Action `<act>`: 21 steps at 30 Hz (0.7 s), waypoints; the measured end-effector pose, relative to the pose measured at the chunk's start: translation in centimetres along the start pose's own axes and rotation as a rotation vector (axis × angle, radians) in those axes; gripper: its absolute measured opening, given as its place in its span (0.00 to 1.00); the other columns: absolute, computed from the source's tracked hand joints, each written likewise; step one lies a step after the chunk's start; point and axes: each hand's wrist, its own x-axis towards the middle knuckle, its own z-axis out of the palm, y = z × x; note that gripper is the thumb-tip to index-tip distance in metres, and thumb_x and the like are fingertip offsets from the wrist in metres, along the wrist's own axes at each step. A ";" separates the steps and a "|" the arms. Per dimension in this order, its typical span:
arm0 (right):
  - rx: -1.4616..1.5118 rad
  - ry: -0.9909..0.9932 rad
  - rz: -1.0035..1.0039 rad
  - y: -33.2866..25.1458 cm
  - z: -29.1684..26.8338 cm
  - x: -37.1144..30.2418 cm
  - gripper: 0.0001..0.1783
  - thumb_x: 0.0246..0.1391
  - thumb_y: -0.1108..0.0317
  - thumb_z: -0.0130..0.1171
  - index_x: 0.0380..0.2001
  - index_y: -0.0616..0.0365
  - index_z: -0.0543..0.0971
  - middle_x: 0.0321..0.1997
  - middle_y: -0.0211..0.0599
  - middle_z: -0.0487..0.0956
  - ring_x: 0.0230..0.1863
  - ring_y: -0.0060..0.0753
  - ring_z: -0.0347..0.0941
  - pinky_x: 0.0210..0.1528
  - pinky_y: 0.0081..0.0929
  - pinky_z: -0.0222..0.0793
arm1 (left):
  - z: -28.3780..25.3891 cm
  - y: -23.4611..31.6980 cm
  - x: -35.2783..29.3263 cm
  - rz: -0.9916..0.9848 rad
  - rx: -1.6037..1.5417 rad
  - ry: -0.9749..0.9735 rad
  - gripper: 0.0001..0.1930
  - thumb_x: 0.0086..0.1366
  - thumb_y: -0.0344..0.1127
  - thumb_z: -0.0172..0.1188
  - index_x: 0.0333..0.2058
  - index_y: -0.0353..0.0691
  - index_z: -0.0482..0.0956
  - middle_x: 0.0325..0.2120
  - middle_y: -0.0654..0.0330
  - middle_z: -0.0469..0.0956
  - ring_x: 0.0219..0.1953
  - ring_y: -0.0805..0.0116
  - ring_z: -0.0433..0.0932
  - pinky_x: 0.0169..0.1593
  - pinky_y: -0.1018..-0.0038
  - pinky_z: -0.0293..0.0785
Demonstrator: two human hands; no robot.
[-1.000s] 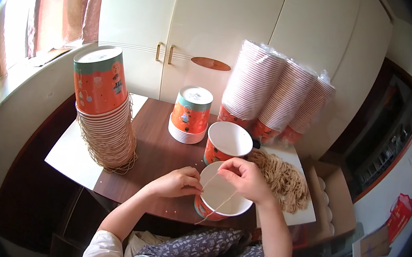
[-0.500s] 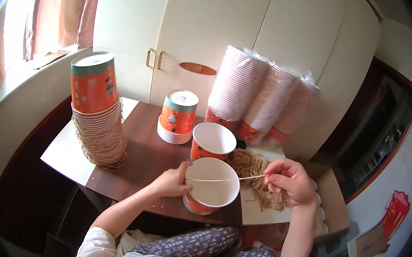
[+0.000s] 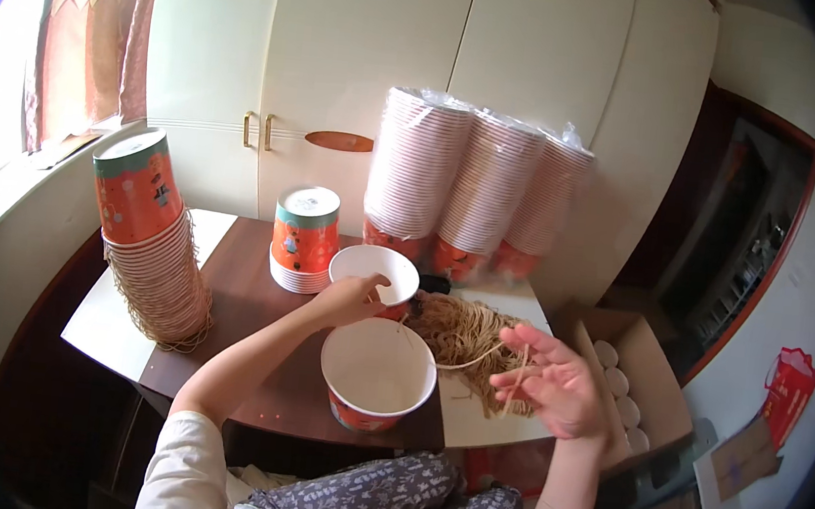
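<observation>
My left hand [image 3: 353,300] reaches over the near rim of a paper bucket [image 3: 377,264], its fingers loosely bent and apart. Whether they touch that rim I cannot tell. Closer to me, a second white-lined orange paper bucket [image 3: 378,379] stands upright on the table, with no hand on it. To its right my raised right hand [image 3: 556,381] has its fingers spread, palm partly up, and a thin tan cord [image 3: 468,364] hangs across and between them. Below that hand lies a tangled heap of tan cords [image 3: 464,330].
Behind stand tall plastic-wrapped stacks of paper buckets [image 3: 419,166]. A shorter upturned stack [image 3: 306,239] is left of centre, and a tall cord-wrapped stack [image 3: 157,273] leans at far left. An open cardboard box [image 3: 657,380] with white round items is at right.
My left hand has left the near bucket's rim and moved forward to the bucket behind. My right hand has opened from a pinch, the cord no longer stretched across the near bucket. The view has shifted.
</observation>
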 end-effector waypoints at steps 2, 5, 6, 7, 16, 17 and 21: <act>-0.029 0.019 -0.020 1.8 0.3 1.2 0.27 0.52 0.83 0.47 0.57 0.64 0.60 0.59 0.43 0.63 0.46 0.37 0.73 0.44 0.28 0.72 | -0.4 -0.1 -1.6 -0.002 -0.068 0.144 0.19 0.55 0.33 0.58 0.45 0.35 0.68 0.28 0.55 0.77 0.32 0.63 0.78 0.35 0.70 0.73; -0.086 0.082 -0.082 5.3 0.8 2.4 0.28 0.51 0.84 0.49 0.57 0.64 0.60 0.60 0.42 0.63 0.46 0.33 0.73 0.45 0.24 0.72 | -0.5 1.9 -5.6 -0.124 -0.105 0.293 0.17 0.55 0.37 0.59 0.39 0.33 0.68 0.23 0.53 0.76 0.30 0.59 0.78 0.33 0.68 0.73; -0.114 0.092 -0.107 6.5 1.0 3.0 0.28 0.51 0.84 0.49 0.57 0.64 0.60 0.60 0.41 0.63 0.47 0.32 0.73 0.46 0.24 0.71 | 0.1 1.5 -6.9 -0.166 -0.190 0.304 0.20 0.56 0.43 0.60 0.38 0.33 0.66 0.23 0.52 0.75 0.27 0.60 0.78 0.31 0.69 0.73; -0.143 0.103 -0.115 7.6 1.3 3.5 0.28 0.51 0.85 0.48 0.57 0.63 0.60 0.59 0.41 0.64 0.47 0.31 0.73 0.47 0.24 0.71 | 0.5 1.5 -8.1 -0.246 -0.204 0.262 0.22 0.56 0.46 0.59 0.37 0.32 0.66 0.22 0.52 0.75 0.26 0.60 0.77 0.30 0.69 0.72; -0.328 0.101 -0.064 13.2 4.9 5.6 0.26 0.49 0.85 0.51 0.53 0.61 0.64 0.51 0.41 0.68 0.47 0.35 0.74 0.45 0.23 0.73 | 3.0 2.6 -12.0 -0.567 -0.865 0.033 0.14 0.60 0.41 0.55 0.24 0.35 0.70 0.18 0.65 0.72 0.17 0.79 0.70 0.22 0.81 0.69; -0.351 0.100 -0.047 13.5 5.2 5.4 0.24 0.49 0.86 0.51 0.51 0.63 0.65 0.49 0.39 0.69 0.46 0.33 0.74 0.44 0.22 0.73 | 3.4 2.5 -12.5 -0.529 -0.826 0.104 0.14 0.60 0.39 0.56 0.23 0.35 0.69 0.16 0.65 0.72 0.17 0.79 0.70 0.20 0.80 0.68; -0.395 0.100 -0.032 14.6 5.9 4.8 0.18 0.49 0.86 0.52 0.45 0.64 0.67 0.45 0.37 0.69 0.44 0.33 0.75 0.43 0.22 0.73 | 5.7 3.2 -13.1 -0.240 -0.300 0.538 0.14 0.55 0.31 0.60 0.17 0.38 0.65 0.07 0.59 0.65 0.09 0.77 0.65 0.14 0.78 0.61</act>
